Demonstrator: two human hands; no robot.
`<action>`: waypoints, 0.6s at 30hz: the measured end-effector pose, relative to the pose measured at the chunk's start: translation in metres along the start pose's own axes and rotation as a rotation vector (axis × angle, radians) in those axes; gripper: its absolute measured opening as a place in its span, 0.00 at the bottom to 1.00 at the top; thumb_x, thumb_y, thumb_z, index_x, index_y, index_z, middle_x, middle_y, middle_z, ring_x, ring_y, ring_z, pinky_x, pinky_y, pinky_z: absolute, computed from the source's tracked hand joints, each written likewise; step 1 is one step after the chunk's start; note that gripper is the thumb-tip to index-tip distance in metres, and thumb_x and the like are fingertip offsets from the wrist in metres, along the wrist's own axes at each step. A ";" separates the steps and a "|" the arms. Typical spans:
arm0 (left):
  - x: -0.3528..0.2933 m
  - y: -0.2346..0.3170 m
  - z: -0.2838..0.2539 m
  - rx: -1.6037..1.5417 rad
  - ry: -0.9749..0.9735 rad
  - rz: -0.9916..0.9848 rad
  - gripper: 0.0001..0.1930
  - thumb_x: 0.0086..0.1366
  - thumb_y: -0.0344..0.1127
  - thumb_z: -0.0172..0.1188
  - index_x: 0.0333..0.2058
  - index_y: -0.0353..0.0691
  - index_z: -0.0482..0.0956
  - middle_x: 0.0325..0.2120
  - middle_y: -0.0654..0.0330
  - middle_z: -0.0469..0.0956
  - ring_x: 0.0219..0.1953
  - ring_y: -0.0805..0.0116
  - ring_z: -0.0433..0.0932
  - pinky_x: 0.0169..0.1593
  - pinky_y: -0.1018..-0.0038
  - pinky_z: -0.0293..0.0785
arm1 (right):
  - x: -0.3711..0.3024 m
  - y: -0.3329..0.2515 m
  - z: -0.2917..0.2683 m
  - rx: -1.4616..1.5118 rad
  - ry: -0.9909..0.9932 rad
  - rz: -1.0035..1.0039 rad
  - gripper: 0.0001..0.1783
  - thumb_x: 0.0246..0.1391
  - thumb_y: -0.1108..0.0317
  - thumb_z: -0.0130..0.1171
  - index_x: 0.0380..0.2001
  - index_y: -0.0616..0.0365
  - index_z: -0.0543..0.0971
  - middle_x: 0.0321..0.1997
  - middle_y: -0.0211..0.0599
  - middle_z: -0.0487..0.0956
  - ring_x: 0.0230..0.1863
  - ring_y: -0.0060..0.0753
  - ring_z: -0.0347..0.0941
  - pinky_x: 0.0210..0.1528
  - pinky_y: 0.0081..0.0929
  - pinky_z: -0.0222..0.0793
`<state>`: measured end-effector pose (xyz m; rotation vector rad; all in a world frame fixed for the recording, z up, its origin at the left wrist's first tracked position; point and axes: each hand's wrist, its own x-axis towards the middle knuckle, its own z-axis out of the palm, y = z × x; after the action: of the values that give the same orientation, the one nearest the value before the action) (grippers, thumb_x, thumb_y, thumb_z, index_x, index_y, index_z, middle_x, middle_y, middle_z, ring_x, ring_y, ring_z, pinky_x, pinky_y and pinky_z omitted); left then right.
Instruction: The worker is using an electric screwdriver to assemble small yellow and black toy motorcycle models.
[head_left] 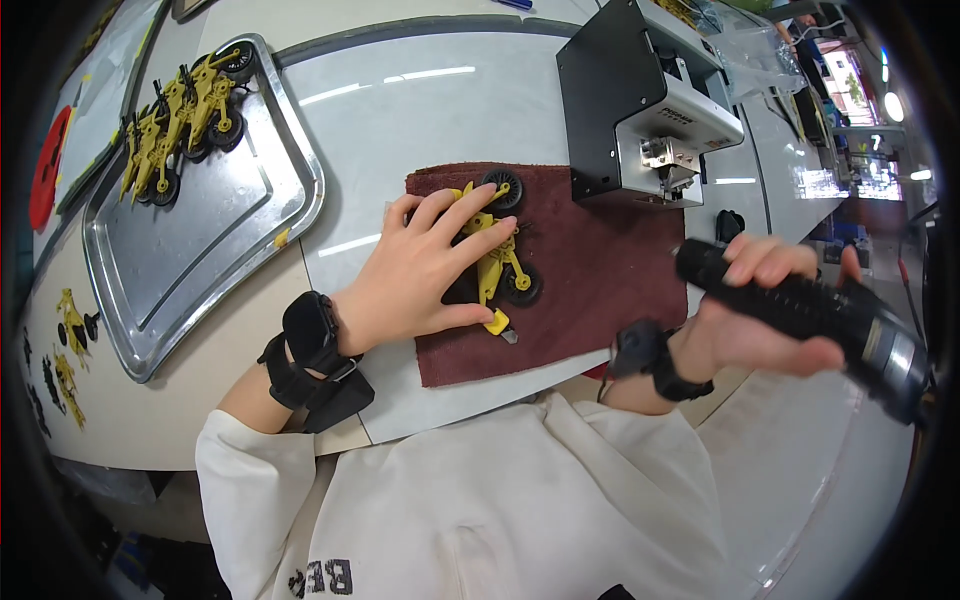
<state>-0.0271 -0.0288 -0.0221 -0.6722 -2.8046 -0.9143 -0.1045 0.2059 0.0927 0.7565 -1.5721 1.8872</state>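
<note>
On the brown cloth lies a yellow toy motorcycle with black wheels. My left hand holds it against the cloth, fingers spread across its far side and thumb at its near end. By that thumb is a small yellow piece with a silvery tip; whether it belongs to the toy I cannot tell. My right hand is closed round a black electric screwdriver, raised off to the right of the cloth. The palm hides part of the toy's body.
A black and silver box-shaped machine stands at the cloth's far right corner. To the left, a metal tray bears several yellow toy motorcycles. Loose yellow parts and small black pieces lie at the far left. Clear plastic bags sit behind the machine.
</note>
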 end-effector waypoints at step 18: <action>-0.003 -0.001 0.005 0.053 0.025 0.011 0.40 0.44 0.60 0.63 0.55 0.48 0.66 0.60 0.54 0.57 0.55 0.55 0.60 0.55 0.59 0.52 | -0.040 -0.005 0.021 0.436 -0.237 0.192 0.51 0.45 0.31 0.52 0.59 0.57 0.48 0.23 0.44 0.71 0.18 0.38 0.68 0.21 0.33 0.66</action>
<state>-0.0250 -0.0274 -0.0277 -0.6633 -2.7896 -0.8378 -0.0724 0.1831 0.0706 1.0789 -1.4226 2.3986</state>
